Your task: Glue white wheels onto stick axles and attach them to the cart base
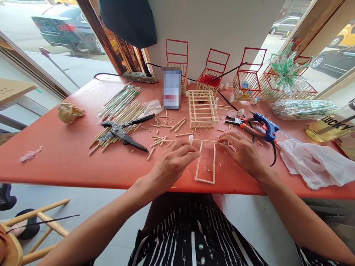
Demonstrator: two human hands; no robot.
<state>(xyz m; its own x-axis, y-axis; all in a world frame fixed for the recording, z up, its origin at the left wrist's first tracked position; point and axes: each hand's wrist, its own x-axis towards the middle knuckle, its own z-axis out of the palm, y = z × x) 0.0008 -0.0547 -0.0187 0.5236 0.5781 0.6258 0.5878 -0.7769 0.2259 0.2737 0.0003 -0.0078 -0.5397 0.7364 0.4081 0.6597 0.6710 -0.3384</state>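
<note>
The right hand (242, 150) pinches a thin, pale wooden stick (208, 140) beside a three-sided, pale wooden frame (214, 162) (the left hand (177, 158) curls, grip unclear).

A narrow, pale, three-sided frame of slender wooden sticks (214, 164) lies flat on the red tabletop (69, 151), crossbar nearest the edge. A thin, straight, pale wooden stick (206, 140) runs crosswise at the frame's far end.

My right hand (244, 149) pinching one end of a thin stick (206, 140), my left hand (176, 157) at its other end, grip unclear, a rectangular stick frame (214, 162) flat on the red table (69, 151), a slatted crate (203, 111) beyond.
</note>
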